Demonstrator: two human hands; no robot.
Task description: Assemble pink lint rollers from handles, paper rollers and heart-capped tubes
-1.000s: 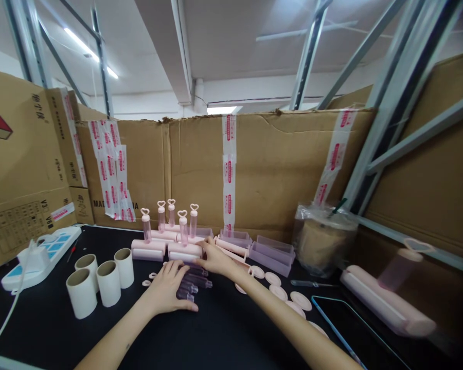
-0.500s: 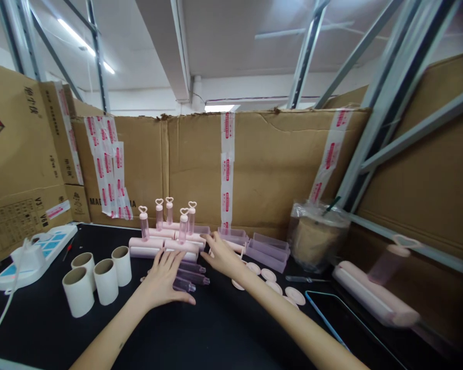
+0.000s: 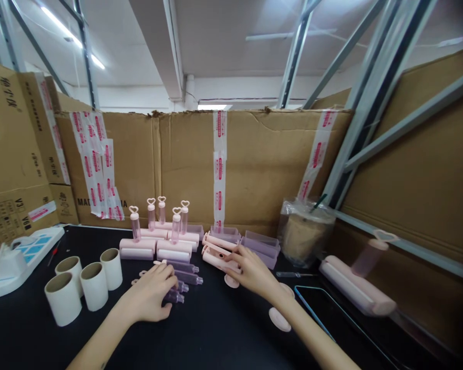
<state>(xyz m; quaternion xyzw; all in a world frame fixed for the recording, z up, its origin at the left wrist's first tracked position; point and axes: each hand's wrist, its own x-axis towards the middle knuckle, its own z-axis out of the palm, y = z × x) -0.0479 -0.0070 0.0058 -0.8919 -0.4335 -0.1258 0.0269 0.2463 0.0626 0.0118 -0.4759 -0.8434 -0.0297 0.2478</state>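
My left hand [image 3: 150, 293] is closed, its fingers curled down over the translucent purple handles [image 3: 191, 278] that lie on the black table. Its fingertips are partly hidden among them, and a few pale pink heart loops show beside the fingers. My right hand [image 3: 252, 272] has its thumb and fingers on a pink lint roller casing [image 3: 215, 256], which still lies on the table. Behind my left hand, several pink lint rollers [image 3: 138, 250] stand with their heart-topped handles upright. Pink round caps [image 3: 280, 319] lie below my right hand and forearm, which partly cover them.
White cardboard-core rolls [image 3: 64, 303] stand at left, near a power strip [image 3: 34, 262]. Clear purple covers [image 3: 260, 249] lie at the back. On the right are a bagged drink cup [image 3: 306, 234], a screwdriver [image 3: 293, 275], a phone [image 3: 332, 318] and another lint roller [image 3: 357, 285].
My right hand has moved right and towards me, onto the pink casing. My left hand has gone from spread fingers to curled fingers over the handles. The view has turned slightly right.
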